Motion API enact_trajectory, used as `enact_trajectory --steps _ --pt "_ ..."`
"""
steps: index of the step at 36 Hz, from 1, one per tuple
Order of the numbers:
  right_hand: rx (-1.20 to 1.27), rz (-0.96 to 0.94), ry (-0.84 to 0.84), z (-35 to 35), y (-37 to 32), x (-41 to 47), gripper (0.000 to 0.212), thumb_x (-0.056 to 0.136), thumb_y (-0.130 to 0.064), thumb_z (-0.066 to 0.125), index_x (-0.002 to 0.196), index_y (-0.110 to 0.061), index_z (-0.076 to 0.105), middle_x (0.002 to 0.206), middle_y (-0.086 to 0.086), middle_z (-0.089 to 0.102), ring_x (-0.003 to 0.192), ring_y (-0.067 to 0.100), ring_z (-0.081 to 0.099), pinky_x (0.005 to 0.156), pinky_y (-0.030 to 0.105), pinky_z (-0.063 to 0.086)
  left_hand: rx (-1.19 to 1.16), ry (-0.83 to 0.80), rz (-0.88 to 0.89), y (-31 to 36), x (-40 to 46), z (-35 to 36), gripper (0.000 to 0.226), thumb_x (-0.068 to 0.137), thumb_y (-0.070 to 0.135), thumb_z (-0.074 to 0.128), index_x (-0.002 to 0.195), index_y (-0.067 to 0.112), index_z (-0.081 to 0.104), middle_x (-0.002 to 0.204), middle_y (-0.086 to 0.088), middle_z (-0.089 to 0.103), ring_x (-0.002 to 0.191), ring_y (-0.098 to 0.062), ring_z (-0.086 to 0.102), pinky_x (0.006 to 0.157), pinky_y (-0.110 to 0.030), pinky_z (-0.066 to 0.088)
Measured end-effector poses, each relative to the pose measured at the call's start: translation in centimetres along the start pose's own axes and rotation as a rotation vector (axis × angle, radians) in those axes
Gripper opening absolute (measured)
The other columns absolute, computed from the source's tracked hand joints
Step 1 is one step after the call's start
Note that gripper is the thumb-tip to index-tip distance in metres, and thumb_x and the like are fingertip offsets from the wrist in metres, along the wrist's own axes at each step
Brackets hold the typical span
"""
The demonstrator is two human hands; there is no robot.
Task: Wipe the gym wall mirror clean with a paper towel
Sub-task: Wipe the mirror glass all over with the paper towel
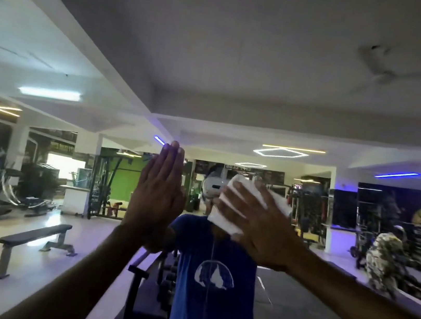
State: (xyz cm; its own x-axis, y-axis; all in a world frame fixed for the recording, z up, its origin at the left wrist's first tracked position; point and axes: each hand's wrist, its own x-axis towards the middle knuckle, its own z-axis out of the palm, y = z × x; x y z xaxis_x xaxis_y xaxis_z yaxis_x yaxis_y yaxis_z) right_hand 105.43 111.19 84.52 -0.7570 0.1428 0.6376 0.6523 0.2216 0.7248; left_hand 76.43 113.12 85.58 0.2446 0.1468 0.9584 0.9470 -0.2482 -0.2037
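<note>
Both hands are being pressed flat to the mirror: left hand bare, right hand spreading paper towel (long axis toward 1 o'clock), unwiped glass all around.

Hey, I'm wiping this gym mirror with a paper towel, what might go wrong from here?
1. Your bare left hand lies flat against the mirror, so it may leave fresh prints on the glass.
2. Your right hand only presses the paper towel with straight fingers; it could slip out and drop.
3. The dumbbell rack stands just below, so leaning in for high spots may bump you against it.
</note>
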Motion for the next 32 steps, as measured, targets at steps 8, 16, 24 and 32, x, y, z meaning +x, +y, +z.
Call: enact_trajectory --steps 8,16,24,32 --pt "-0.106 0.807 0.121 -3.6 13.6 1.1 0.075 0.107 -0.046 0.020 0.165 0.000 0.019 0.172 0.028 0.015 0.161 0.046 0.010 0.129 0.064 0.005 -0.049 0.035 -0.045 5.0 0.4 0.0 0.068 0.104 0.022 0.044 0.165 0.004 0.020 0.173 -0.017 0.013 0.162 -0.027 0.009 0.129 -0.043 0.012" --pt "0.100 0.423 0.094 1.2 -4.7 -2.0 0.075 0.108 -0.041 0.042 0.169 -0.012 0.012 0.177 0.015 -0.001 0.164 0.037 -0.003 0.130 0.062 0.009 -0.083 0.051 0.023 7.5 -1.8 2.3 0.067 0.108 0.025 0.042 0.164 0.001 0.015 0.174 -0.018 0.004 0.163 -0.031 0.003 0.126 -0.058 0.023" --pt "-0.075 0.485 0.076 -1.4 11.0 -5.1 0.070 0.108 -0.043 0.029 0.169 -0.011 0.016 0.177 0.013 0.009 0.164 0.034 0.004 0.132 0.057 0.006 -0.061 0.092 0.003 8.2 -1.9 2.2 0.066 0.109 0.036 0.024 0.165 0.003 0.016 0.175 -0.017 0.008 0.163 -0.028 0.004 0.130 -0.052 0.015" --pt "0.006 0.942 0.184 1.4 -1.5 -5.5 0.072 0.109 -0.044 0.028 0.169 -0.009 0.009 0.176 0.019 0.001 0.162 0.043 -0.002 0.129 0.064 0.007 -0.044 0.147 0.004 8.3 -1.9 2.4 0.069 0.106 0.032 0.037 0.165 0.002 0.017 0.174 -0.017 0.011 0.163 -0.028 0.007 0.131 -0.047 0.010"
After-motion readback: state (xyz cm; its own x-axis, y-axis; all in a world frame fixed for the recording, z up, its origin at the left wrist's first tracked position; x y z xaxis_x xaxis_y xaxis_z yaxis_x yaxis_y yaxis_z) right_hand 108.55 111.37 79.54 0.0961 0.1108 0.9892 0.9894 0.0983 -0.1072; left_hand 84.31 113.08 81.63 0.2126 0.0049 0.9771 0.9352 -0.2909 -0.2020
